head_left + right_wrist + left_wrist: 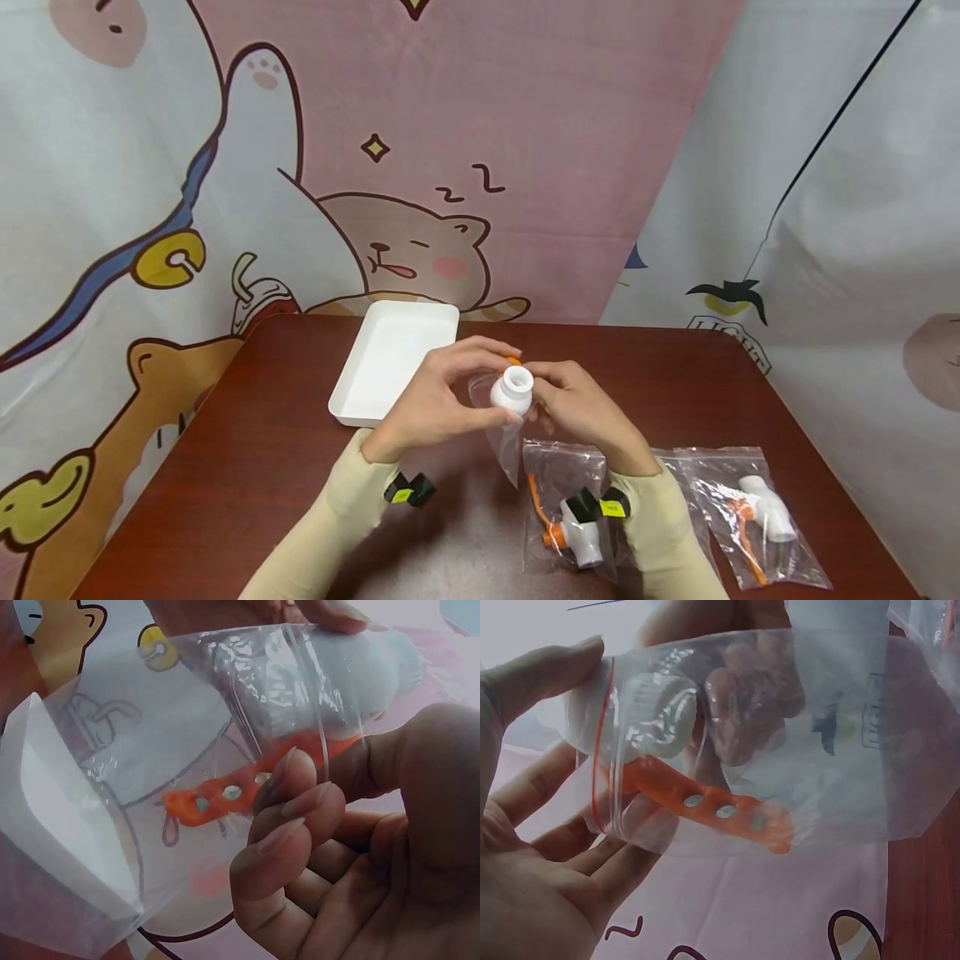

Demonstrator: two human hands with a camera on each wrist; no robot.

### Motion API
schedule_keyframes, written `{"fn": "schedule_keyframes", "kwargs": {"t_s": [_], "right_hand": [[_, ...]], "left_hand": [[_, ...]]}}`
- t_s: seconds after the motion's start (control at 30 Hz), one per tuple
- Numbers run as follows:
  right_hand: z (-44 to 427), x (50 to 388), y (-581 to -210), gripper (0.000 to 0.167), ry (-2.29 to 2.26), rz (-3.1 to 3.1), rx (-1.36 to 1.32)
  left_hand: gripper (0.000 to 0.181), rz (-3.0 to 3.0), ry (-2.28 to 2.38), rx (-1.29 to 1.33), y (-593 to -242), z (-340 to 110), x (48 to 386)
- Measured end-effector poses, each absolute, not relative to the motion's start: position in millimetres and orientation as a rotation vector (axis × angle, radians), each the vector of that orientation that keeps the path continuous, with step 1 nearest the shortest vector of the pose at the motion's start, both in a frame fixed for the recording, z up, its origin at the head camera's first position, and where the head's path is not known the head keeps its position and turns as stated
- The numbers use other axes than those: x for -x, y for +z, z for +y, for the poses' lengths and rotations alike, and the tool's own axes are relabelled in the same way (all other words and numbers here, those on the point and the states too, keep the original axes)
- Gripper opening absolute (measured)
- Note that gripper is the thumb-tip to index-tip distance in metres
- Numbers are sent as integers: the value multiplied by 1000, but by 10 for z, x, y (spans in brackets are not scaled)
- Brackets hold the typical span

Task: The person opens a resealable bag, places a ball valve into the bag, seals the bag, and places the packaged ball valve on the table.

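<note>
A white plastic ball valve (513, 395) with an orange handle (709, 802) is held above the table. Its rounded end pokes out of the mouth of a clear zip bag (840, 787), while the handle and the other end lie inside the film. My left hand (442, 387) grips the valve, its thumb on the bare white end and its fingers by the bag's red-lined mouth. My right hand (581, 408), fingers curled, pinches the bag near its mouth, beside the handle. In the head view, the right fingertips are partly hidden behind the valve.
A shallow white tray (397, 358) stands behind the left hand. Two more bagged valves lie at the front right, one bag (540, 533) by the right wrist and another bag (802, 567) further right. A cartoon-printed cloth hangs behind the brown table (225, 492).
</note>
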State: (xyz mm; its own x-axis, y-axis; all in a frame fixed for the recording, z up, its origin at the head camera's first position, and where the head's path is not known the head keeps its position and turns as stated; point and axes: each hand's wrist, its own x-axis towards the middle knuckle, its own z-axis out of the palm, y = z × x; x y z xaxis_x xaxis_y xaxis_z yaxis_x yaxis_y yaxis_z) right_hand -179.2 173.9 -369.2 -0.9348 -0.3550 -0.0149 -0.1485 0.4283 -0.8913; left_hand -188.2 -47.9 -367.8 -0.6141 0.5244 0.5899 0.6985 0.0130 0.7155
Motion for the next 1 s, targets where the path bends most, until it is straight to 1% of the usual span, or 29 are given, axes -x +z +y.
{"fn": "schedule_keyframes", "kwargs": {"t_s": [0.27, 0.53, 0.73, 1.0], "right_hand": [[1757, 1779, -3667, 27, -1531, 2490, 466], [1749, 1778, -3653, 28, -1527, 2493, 469], [1749, 1770, -3654, 28, -1529, 2493, 488], [1720, 1756, -3648, 29, -1520, 2539, 486]], "left_hand": [[45, -2190, -1570, 1289, -3709, -455, 1892], [43, -2292, -1628, 1274, -3708, -488, 1890], [43, -2399, -1600, 1207, -3692, -503, 1889], [29, -2510, -1546, 1139, -3718, -510, 1914]]}}
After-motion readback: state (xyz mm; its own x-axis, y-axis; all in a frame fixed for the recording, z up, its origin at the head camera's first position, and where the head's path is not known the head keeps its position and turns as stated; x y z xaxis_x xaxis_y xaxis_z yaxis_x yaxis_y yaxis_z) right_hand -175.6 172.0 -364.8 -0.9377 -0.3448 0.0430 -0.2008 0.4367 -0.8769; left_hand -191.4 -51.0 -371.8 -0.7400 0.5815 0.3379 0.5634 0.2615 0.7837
